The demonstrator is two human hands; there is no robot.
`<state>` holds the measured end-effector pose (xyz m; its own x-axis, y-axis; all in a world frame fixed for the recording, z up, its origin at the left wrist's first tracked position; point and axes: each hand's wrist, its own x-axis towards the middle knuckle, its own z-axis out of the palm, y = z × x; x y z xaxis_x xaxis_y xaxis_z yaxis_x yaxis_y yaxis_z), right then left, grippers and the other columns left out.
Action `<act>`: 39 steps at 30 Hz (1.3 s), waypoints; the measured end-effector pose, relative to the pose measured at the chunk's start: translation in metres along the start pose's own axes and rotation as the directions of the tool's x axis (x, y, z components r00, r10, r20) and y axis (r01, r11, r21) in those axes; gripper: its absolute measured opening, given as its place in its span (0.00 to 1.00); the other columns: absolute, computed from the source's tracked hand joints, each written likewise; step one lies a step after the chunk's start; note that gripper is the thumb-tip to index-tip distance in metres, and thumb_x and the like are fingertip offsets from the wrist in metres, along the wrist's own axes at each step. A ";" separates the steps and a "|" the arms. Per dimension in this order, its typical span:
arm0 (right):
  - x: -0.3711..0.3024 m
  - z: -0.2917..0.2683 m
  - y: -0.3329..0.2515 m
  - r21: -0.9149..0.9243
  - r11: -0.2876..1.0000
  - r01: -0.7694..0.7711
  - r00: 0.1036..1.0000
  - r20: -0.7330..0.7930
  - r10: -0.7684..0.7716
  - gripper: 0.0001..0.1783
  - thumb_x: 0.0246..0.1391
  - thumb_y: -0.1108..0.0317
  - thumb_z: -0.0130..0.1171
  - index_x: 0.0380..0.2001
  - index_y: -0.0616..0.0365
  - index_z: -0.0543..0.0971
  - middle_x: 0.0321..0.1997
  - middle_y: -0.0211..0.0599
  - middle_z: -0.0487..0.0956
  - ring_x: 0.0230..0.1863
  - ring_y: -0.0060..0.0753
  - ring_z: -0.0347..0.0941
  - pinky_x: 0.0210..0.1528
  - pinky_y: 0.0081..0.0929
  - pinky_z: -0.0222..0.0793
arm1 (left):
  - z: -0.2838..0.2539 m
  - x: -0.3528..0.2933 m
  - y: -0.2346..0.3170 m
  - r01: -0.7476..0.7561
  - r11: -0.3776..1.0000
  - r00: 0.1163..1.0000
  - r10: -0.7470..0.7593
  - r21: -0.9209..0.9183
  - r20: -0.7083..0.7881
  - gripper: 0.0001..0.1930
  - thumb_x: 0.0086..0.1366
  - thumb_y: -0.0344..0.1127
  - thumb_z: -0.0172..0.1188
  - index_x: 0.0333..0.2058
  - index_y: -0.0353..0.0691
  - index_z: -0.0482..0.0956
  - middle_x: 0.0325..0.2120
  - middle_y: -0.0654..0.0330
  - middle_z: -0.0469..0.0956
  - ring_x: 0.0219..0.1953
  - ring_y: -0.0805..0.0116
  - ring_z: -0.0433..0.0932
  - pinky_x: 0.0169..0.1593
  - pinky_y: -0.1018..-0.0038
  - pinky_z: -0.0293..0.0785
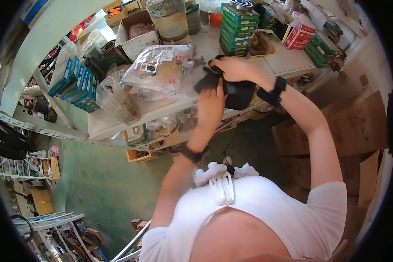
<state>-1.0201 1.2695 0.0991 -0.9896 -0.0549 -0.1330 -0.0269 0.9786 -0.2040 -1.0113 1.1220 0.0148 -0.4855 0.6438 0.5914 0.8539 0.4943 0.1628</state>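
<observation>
A soft, floppy black piece [240, 94], perhaps cloth or a bag, lies bunched at the front edge of the white shelf; its exact kind is unclear. My right hand [233, 69] is closed on its upper part, fingers curled round the material. Against its left side my left hand [212, 99] presses, the thumb raised along the fold and the fingertips partly hidden by the dark material. Just left of my hands sits a clear plastic package [157, 70] with red print and white labels. Behind my right hand rises a stack of green boxes [236, 32].
A clear plastic tub [115, 100] stands at the shelf's front left, beside blue boxes [76, 83]. Further back are an open carton [137, 37] and a cloudy bucket [168, 22]. A red box [299, 34] is at the right. Large cardboard [336, 122] leans beside my right arm.
</observation>
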 end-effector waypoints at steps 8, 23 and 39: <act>0.024 -0.002 -0.002 -0.052 0.997 -0.050 0.999 -0.008 0.049 0.18 0.44 0.66 0.48 0.41 0.55 0.68 0.36 0.46 0.75 0.40 0.51 0.70 0.39 0.40 0.66 | 0.004 0.010 0.005 0.007 0.999 0.999 -0.006 0.034 -0.034 0.25 0.51 0.42 0.57 0.46 0.36 0.66 0.22 0.57 0.70 0.28 0.62 0.71 0.36 0.69 0.66; -0.043 0.038 -0.008 0.234 0.962 0.137 0.919 -0.393 -0.035 0.18 0.42 0.75 0.43 0.41 0.55 0.69 0.40 0.44 0.72 0.43 0.48 0.67 0.43 0.36 0.64 | -0.010 -0.014 -0.012 -0.094 0.996 0.980 0.093 0.000 -0.178 0.23 0.41 0.25 0.51 0.42 0.38 0.71 0.20 0.58 0.69 0.26 0.61 0.68 0.34 0.71 0.63; -0.056 0.071 -0.015 0.301 0.944 0.136 0.735 -0.669 0.107 0.17 0.39 0.73 0.49 0.38 0.57 0.71 0.37 0.43 0.73 0.40 0.47 0.68 0.40 0.35 0.65 | 0.006 0.000 0.001 -0.009 0.998 0.969 -0.006 -0.058 -0.249 0.18 0.47 0.26 0.50 0.40 0.39 0.71 0.20 0.56 0.67 0.25 0.57 0.67 0.33 0.66 0.65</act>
<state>-0.9547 1.2438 0.0407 -0.8250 0.1975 0.5294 -0.1175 0.8564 -0.5027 -1.0115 1.1267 0.0103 -0.4283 0.4754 0.7685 0.8678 0.4536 0.2031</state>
